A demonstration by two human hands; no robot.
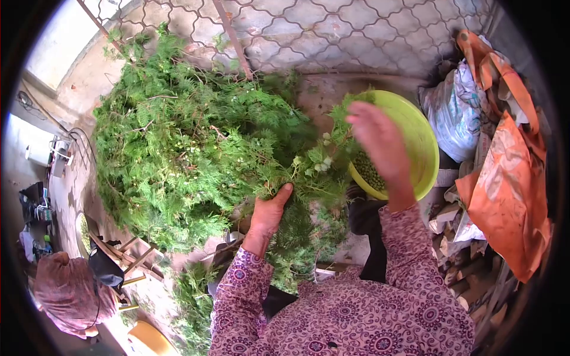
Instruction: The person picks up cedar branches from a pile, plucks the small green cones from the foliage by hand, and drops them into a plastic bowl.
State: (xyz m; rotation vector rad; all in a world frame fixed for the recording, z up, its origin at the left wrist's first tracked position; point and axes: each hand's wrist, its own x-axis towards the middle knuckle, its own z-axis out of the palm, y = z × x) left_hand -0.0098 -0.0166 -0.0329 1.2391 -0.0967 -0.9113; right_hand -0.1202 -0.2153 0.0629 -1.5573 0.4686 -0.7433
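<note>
A large heap of green leafy branches (178,148) fills the middle left. My left hand (270,213) is closed on a green sprig (320,163) at the heap's lower right edge, thumb on top. Pale green cones or fruits show on that sprig. My right hand (383,142) is raised over the left part of a yellow-green bowl (424,160), blurred by motion, its fingers pointing up and left; whether it holds anything is unclear. Small round green pieces (369,171) lie inside the bowl, partly behind my right hand.
A metal lattice (332,35) runs along the top. On the right are a white sack (454,113), an orange sheet (510,196) and stacked wood pieces (475,279). Another person (71,291) is at the lower left, near a yellow basin (151,339).
</note>
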